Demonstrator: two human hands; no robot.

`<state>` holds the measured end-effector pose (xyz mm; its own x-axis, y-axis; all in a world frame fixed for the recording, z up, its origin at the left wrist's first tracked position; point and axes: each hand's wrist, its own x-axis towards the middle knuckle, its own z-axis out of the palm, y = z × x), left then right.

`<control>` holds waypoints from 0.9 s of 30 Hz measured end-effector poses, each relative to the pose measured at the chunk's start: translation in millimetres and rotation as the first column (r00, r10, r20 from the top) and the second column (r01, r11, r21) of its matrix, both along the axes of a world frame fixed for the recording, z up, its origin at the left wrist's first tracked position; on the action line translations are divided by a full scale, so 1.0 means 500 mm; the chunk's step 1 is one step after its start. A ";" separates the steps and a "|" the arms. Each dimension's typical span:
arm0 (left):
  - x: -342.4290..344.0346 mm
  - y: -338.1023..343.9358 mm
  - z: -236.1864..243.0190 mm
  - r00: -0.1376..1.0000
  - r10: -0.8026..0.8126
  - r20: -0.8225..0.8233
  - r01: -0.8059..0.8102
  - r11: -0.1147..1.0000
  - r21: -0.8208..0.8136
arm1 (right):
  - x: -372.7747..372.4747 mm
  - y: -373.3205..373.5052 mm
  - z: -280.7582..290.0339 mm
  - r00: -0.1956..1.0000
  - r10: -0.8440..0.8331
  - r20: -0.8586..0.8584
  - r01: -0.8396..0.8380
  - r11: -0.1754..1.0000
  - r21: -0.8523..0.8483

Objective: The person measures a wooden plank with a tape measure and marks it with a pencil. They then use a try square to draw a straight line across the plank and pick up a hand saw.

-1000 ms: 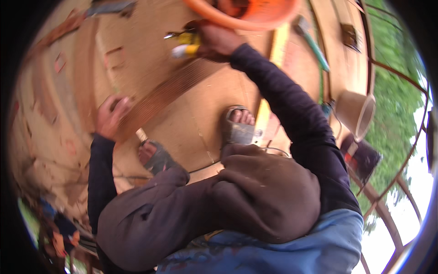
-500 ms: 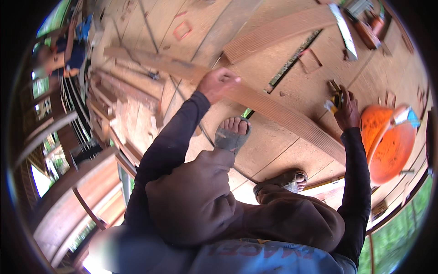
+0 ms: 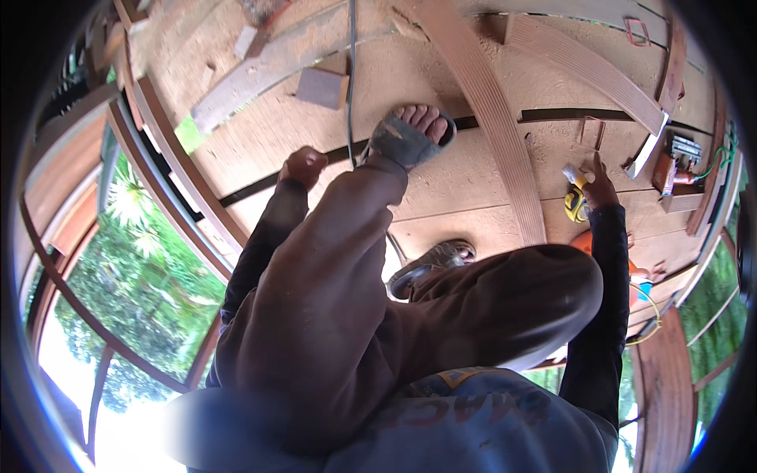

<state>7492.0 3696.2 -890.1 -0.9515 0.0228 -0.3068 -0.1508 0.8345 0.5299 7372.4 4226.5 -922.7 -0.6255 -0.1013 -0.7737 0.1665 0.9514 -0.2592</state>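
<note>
Right hand had its fingers closed on the yellow tape, one finger out straight; tape sat at the hand's left side, just right of the plank. White-and-yellow stick poked from the same grip, white end pointing far left, toward the plank. Left hand: fingers curled together, near the left sandal. Plank lay flat, grooved face up, long axis running far left to near right. Wood floor, dark gaps; second board to the right. Greenery past the open side.
</note>
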 end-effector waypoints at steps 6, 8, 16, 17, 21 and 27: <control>-0.057 0.109 -0.033 0.763 -0.401 -0.507 0.258 0.908 -0.330 | -0.037 0.074 -0.072 0.996 0.060 0.065 -0.068 0.988 0.137; -0.042 0.119 -0.041 0.835 -0.346 -0.427 0.216 0.921 -0.323 | -0.063 0.020 -0.064 0.976 0.165 0.144 -0.193 0.958 0.212; 0.037 0.074 -0.028 0.921 -0.084 -0.380 0.040 0.991 -0.124 | -0.073 0.018 -0.113 0.946 0.309 0.098 -0.323 0.876 0.358; 0.072 0.057 -0.001 0.926 0.073 -0.369 -0.064 0.997 0.038 | -0.060 0.046 -0.081 0.956 0.279 0.095 -0.294 0.871 0.394; 0.360 -0.165 0.036 0.485 0.863 0.143 -0.875 0.475 0.095 | -0.089 0.005 -0.090 0.937 0.336 0.098 -0.346 0.848 0.402; 0.341 -0.413 0.071 0.610 0.792 -0.026 -0.791 0.606 -0.083 | -0.135 -0.039 -0.085 0.901 0.410 0.139 -0.425 0.776 0.466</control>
<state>7662.6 3489.4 -854.5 -0.5827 -0.7619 -0.2826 -0.7787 0.4241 0.4623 7304.9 4206.8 -965.3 -0.5852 0.0350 -0.8101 -0.2757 0.9310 0.2394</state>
